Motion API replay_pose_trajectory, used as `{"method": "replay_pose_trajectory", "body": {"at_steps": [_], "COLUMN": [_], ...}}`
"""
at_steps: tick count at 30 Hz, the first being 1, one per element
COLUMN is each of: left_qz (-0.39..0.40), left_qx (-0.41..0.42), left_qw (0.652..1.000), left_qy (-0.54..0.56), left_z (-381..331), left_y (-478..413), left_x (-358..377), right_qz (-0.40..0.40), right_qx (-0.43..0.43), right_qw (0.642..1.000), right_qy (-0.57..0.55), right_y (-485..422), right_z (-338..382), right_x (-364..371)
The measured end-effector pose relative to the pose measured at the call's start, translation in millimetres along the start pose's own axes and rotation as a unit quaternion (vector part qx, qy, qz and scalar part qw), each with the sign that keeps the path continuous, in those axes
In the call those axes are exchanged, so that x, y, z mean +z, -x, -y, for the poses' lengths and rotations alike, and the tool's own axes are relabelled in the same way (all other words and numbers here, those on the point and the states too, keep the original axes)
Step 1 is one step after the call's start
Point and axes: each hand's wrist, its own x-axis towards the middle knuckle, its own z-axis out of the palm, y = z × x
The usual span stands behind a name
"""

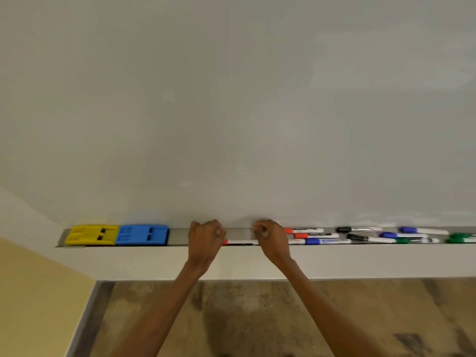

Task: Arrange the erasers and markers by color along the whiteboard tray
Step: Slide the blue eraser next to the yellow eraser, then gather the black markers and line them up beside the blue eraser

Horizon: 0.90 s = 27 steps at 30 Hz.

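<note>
At the far left end of the grey whiteboard tray [179, 235], a yellow eraser [91, 235] is laid flat. A blue eraser [142, 235] is set just beside it on the right, the two seemingly touching. A bare stretch of tray is seen after the blue eraser.

Next, the left hand [204, 239] is held over the tray with its fingers [217, 229] curled into a loose fist. A single red marker [239, 242] is laid along the tray's front edge between the two hands, its red cap just beside the left hand. Its other end is hidden under the right hand [271, 239]. That hand's fingers [258, 226] are also curled inward, close to the board. Whether the marker is gripped by either hand cannot be told.

Right of the hands, loose markers are scattered along the tray. A second red marker [304, 231] and a third red marker [316, 235] are seen first, with a blue marker [327, 241] in front of them. Further along, a black marker [358, 229] is placed at the back, with another black marker [371, 238] in front of it. Two more blue-capped markers [422, 230] follow, and green markers [416, 242] are laid at the right edge.
</note>
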Motion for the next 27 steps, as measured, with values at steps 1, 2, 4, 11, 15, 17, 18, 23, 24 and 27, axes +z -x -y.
{"method": "replay_pose_trajectory", "body": {"at_steps": [1,2,4,11,15,17,18,23,24,27], "left_qz": [0.024,0.042,0.069,0.147,0.151,0.151,0.149,0.155,0.157,0.15], "left_qx": [0.014,0.033,0.068,0.116,0.105,0.104,0.104,0.106,0.104,0.106], "left_qw": [1.0,0.998,0.995,0.982,0.983,0.983,0.983,0.982,0.981,0.982], "left_qy": [0.005,0.012,0.036,0.021,0.005,-0.011,-0.015,-0.03,-0.035,-0.033], "left_z": [-17.2,-33.1,-60.3,-123.4,-130.7,-131.5,-132.5,-137.1,-134.8,-135.6], "left_y": [-0.8,-1.2,-1.4,3.1,6.3,6.5,6.4,4.3,3.4,3.1], "left_x": [10.0,21.3,45.7,106.4,121.6,126.0,127.4,130.1,128.4,125.0], "right_qz": [-0.009,-0.017,-0.029,-0.068,-0.085,-0.092,-0.094,-0.106,-0.11,-0.113], "right_qx": [-0.001,-0.002,0.002,0.052,0.069,0.075,0.078,0.087,0.089,0.094], "right_qw": [1.0,1.0,0.998,0.993,0.989,0.988,0.987,0.984,0.983,0.98], "right_qy": [0.013,0.026,0.049,0.085,0.099,0.102,0.101,0.113,0.115,0.132], "right_y": [1.1,1.7,2.7,16.4,21.4,23.5,23.9,23.0,21.7,17.0], "right_z": [-12.8,-25.5,-50.7,-125.7,-153.6,-164.9,-170.0,-192.6,-194.8,-203.8], "right_x": [-15.6,-31.2,-60.5,-132.1,-157.0,-168.4,-174.1,-202.8,-206.6,-225.1]}}
